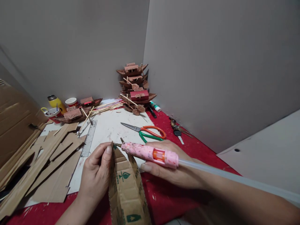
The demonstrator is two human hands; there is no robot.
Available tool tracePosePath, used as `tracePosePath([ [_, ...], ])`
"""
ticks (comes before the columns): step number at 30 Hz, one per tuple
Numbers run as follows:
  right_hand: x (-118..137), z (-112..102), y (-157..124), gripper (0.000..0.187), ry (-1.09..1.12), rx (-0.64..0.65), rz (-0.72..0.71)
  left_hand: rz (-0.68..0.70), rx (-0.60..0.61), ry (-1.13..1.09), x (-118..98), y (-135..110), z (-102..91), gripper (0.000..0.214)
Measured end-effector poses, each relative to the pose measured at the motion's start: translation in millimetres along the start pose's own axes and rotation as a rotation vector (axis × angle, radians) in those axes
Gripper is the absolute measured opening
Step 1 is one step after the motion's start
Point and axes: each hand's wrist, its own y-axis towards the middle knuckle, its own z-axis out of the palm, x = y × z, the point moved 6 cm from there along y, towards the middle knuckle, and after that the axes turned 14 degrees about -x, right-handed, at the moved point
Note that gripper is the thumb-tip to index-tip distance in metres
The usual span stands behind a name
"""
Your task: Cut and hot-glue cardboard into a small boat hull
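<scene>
My left hand (97, 173) pinches the top edge of a folded cardboard piece (125, 187) with green printed marks, held upright near the table's front edge. My right hand (168, 165) grips a pink glue gun (150, 153) with an orange trigger and a clear glue stick (234, 179) trailing back from it. The gun's nozzle points left and touches the top of the cardboard, right beside my left thumb.
Scissors (146, 131) with orange and green handles lie on white paper behind my hands. A metal ruler (88, 139) and cut cardboard strips (47, 162) lie left. Stacked cardboard model boats (136, 86), wooden sticks (105, 107), a yellow bottle (56, 102), cups and keys (178, 129) stand by the walls.
</scene>
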Motion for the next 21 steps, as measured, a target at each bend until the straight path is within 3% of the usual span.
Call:
tracePosePath([
  [21, -3.6, -2.1, -5.3, 0.030, -0.039, -0.004, 0.025, 0.069, -0.038, 0.059, -7.4, 1.6, -0.9, 0.024],
])
